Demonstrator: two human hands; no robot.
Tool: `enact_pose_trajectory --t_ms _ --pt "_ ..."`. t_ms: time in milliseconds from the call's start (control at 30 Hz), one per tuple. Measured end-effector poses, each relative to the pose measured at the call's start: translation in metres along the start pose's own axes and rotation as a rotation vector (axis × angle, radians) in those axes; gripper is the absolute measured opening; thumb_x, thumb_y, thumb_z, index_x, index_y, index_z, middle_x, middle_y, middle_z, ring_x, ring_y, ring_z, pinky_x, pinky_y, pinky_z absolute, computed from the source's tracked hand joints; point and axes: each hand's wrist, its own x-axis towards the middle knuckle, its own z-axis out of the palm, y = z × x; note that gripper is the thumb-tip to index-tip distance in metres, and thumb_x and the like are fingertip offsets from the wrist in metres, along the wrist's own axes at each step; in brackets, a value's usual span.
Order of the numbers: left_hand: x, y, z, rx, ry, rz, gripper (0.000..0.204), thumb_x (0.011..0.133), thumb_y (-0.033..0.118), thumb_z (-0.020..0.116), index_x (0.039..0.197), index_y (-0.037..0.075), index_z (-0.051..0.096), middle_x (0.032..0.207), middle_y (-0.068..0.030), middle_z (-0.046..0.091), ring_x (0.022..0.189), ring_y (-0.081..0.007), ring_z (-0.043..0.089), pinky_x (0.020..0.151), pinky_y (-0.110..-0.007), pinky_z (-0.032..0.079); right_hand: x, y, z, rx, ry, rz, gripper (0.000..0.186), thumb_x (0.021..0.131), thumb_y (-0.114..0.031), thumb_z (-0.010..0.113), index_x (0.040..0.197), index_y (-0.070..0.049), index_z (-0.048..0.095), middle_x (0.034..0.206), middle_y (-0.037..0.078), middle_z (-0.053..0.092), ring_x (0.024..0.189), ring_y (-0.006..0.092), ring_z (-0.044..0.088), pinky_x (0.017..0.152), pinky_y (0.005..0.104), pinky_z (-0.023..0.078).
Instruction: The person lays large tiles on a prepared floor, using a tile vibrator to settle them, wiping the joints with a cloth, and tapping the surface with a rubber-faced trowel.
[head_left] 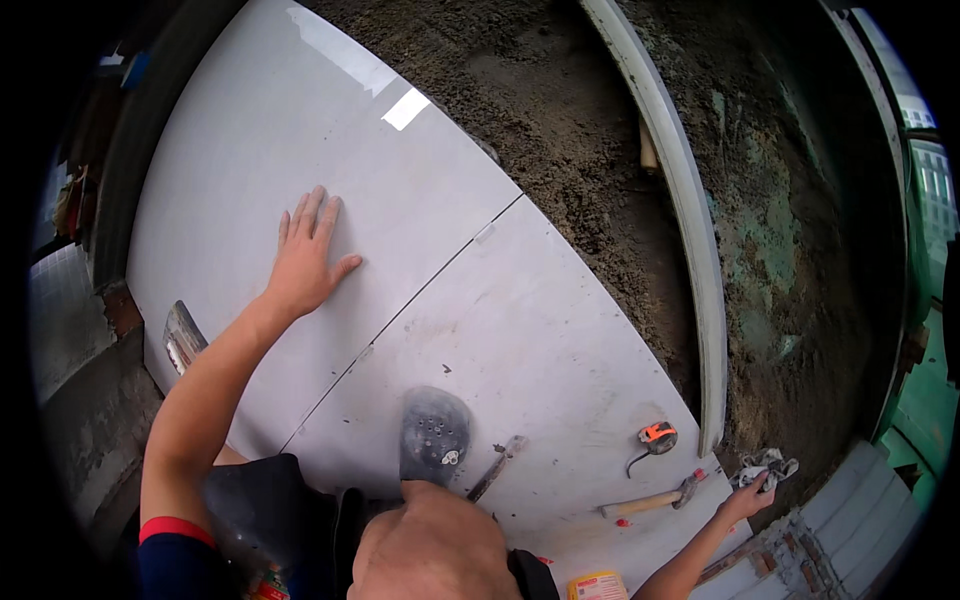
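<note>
My left hand (312, 262) lies with its fingers spread on a large pale grey floor tile (230, 150). My right hand (748, 497), far out at the lower right, is closed on a crumpled grey-white rag (768, 466) beyond the tile's edge. Between that hand and my foot, a hammer (645, 503) with a wooden handle rests on the second tile (540, 350). An orange and black tape measure (658, 437) lies just above the hammer. A narrow thin joint runs between the two tiles. My dark clog (435, 435) is planted on the second one.
Beside my clog lies a slim dirty tool (497, 468). A trowel (183, 335) sits by my left forearm. Loose dark mortar (560, 110) borders the tiles, crossed by a long pale straightedge (690, 200). A yellow tub (597, 587) stands at the lower edge.
</note>
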Motion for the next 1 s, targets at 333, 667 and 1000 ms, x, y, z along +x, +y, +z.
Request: enact_pose_trajectory --t_ms 333,667,1000 --pt "0.111 0.151 -0.023 -0.471 0.033 0.319 0.035 0.079 -0.004 0.057 0.11 0.01 0.065 0.107 -0.0106 0.055 0.105 -0.0298 0.053 0.086 -0.039 0.049 -0.193 -0.303 0.0 0.373 -0.857 -0.759 0.059 0.076 0.005 0.068 0.132 -0.007 0.051 0.129 0.022 0.045 0.112 0.0405 0.05 0.096 0.042 0.044" --pt "0.127 0.168 -0.012 -0.371 -0.048 0.299 0.033 0.075 -0.005 0.054 0.103 0.009 0.066 0.105 -0.0103 0.054 0.107 -0.0287 0.052 0.087 -0.04 0.05 -0.259 -0.287 0.005 0.158 -0.742 -1.035 0.06 0.081 -0.039 0.075 0.134 -0.018 0.056 0.145 0.019 0.032 0.134 0.0438 0.026 0.109 0.0611 0.022" --pt "0.141 0.17 -0.021 -0.391 -0.142 0.314 0.031 0.076 -0.002 0.053 0.1 0.011 0.067 0.104 -0.0106 0.055 0.108 -0.0298 0.052 0.086 -0.04 0.049 -0.3 -0.323 0.063 0.519 -0.506 -0.946 0.032 0.076 -0.028 0.08 0.096 -0.01 0.064 0.129 0.012 0.048 0.127 0.0371 0.039 0.106 0.0536 0.028"
